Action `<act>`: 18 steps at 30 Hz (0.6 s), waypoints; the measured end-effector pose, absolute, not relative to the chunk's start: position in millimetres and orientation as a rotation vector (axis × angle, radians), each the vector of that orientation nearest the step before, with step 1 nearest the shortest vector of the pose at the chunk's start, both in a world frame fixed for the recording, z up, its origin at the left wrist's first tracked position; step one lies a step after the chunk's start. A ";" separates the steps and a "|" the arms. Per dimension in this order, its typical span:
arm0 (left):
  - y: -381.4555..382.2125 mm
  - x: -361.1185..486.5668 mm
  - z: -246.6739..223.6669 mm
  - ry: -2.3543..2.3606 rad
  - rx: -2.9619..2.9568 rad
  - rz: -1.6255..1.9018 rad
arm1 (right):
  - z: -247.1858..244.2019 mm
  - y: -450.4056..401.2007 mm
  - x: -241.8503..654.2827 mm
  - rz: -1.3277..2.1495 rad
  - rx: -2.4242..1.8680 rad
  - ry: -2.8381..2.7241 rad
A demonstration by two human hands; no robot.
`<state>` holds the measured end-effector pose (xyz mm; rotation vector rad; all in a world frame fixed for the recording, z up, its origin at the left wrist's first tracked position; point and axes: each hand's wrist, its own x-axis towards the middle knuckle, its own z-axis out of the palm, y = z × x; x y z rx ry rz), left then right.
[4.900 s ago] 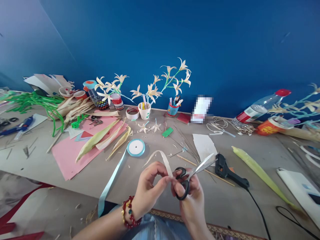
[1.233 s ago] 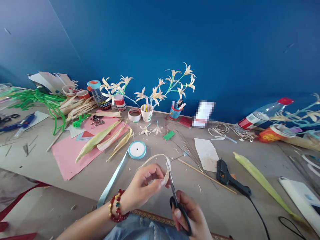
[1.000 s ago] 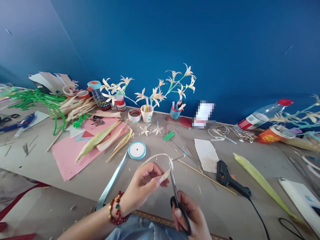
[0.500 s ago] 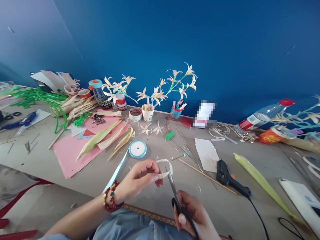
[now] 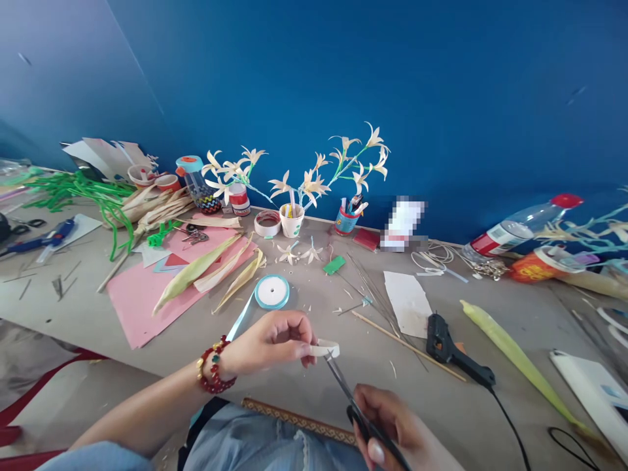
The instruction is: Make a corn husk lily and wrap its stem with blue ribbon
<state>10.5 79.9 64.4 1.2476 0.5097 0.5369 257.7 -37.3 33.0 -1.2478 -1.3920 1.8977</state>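
Between thumb and fingers, my left hand [image 5: 282, 340] pinches a pale strip of corn husk [image 5: 324, 348] that bends round at its free end. My right hand [image 5: 387, 422] grips black-handled scissors [image 5: 346, 386], their blade tips slightly parted at the strip. Just beyond my left hand lies a spool of light blue ribbon [image 5: 271, 292], its loose tail running under my left wrist. Two small husk flowers [image 5: 311, 251] rest on the table farther back. Whether the blades touch the strip I cannot tell for sure.
A black glue gun [image 5: 456, 353] and a wooden stick [image 5: 407, 345] lie to the right, near a green husk [image 5: 515, 360]. Pink paper [image 5: 132, 307] with husks is at left. Cups of husk flowers [image 5: 292, 221] stand along the blue wall.
The strip has turned from a raised loop to a flatter, shorter-looking bend. My scissors have shifted slightly down and right, their tips still at the strip.
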 end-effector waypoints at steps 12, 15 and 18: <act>88.7 -0.5 75.7 0.487 1.364 0.557 | 56.8 -28.8 280.1 1.882 -1.444 -1.510; 88.1 -1.2 78.0 0.486 1.398 0.532 | 55.1 -22.4 273.1 1.871 -1.447 -1.513; 88.2 -1.4 80.6 0.479 1.439 0.518 | 56.3 -20.3 273.9 1.845 -1.456 -1.552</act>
